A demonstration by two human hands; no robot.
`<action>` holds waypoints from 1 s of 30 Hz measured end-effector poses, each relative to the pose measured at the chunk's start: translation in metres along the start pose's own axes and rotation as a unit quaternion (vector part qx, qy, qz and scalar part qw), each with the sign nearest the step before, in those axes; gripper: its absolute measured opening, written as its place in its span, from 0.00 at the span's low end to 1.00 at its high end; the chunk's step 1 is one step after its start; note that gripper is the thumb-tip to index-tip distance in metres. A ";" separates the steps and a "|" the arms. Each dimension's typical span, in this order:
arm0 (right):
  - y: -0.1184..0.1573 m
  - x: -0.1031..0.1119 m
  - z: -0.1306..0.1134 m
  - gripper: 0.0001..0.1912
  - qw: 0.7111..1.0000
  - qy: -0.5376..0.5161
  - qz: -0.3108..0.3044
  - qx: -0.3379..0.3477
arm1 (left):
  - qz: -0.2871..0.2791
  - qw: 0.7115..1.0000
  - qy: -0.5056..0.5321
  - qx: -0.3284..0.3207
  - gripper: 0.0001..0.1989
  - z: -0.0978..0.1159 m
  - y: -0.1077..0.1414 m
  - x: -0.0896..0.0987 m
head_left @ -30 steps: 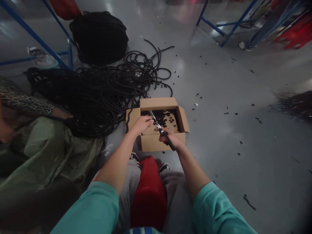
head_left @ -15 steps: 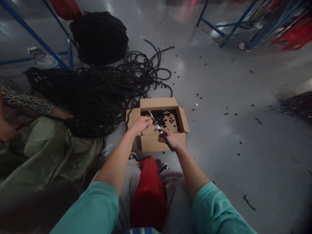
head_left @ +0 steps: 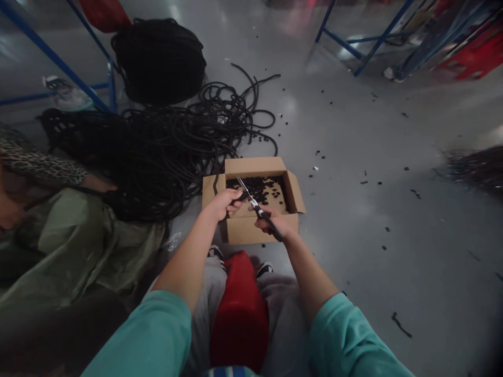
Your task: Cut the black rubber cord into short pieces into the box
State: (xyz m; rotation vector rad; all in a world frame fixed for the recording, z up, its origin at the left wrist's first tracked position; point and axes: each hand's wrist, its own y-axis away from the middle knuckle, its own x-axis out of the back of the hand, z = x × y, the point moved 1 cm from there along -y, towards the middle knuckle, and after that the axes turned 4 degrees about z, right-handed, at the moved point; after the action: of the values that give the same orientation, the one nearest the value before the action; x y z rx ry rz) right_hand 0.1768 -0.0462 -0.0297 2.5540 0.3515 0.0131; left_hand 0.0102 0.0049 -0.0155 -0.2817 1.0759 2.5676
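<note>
Over an open cardboard box point(head_left: 255, 166), my left hand point(head_left: 225, 204) is closed on a black cord point(head_left: 242, 197). The cord's end reaches past my fingertips to the blades of a pair of scissors point(head_left: 259, 210). My right hand point(head_left: 277, 224) grips the scissors by their black handles, with the blades pointing up and left. Inside the box lie many small black cut pieces point(head_left: 257, 186) on its cardboard bottom. The cord also shows on the box's left flap, behind my left hand.
A tangled heap of black cord point(head_left: 157, 152) spreads left of the box, with a large black coil point(head_left: 159, 60) behind it. At left sits another person, whose hand point(head_left: 10, 212) is near a green sheet point(head_left: 78, 235). A red stool point(head_left: 239, 314) stands between my legs. Blue metal frames point(head_left: 341, 42) rise behind.
The black cord now sticks out of my left hand to the scissors' blades, and my left fingers have shifted their grip. My right hand has hardly moved.
</note>
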 end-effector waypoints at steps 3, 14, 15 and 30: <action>0.000 0.001 0.001 0.31 1.000 0.010 0.014 -0.003 | 0.002 1.000 0.013 0.005 0.11 -0.002 -0.001 0.000; -0.002 0.006 0.006 0.30 0.999 0.018 0.032 -0.018 | 0.068 0.993 -0.049 -0.082 0.07 -0.007 -0.007 0.000; -0.002 0.006 0.005 0.30 0.999 0.016 0.035 -0.024 | 0.082 0.990 -0.064 -0.096 0.07 -0.007 -0.009 0.000; -0.004 0.006 0.005 0.30 1.000 0.000 0.017 0.005 | 0.043 0.991 -0.061 -0.112 0.10 -0.006 -0.009 -0.002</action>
State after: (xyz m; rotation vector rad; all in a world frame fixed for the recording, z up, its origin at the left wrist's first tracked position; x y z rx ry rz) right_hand 0.1822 -0.0440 -0.0365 2.5703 0.3093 0.0238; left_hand 0.0163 0.0061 -0.0249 -0.1319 0.7731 2.7461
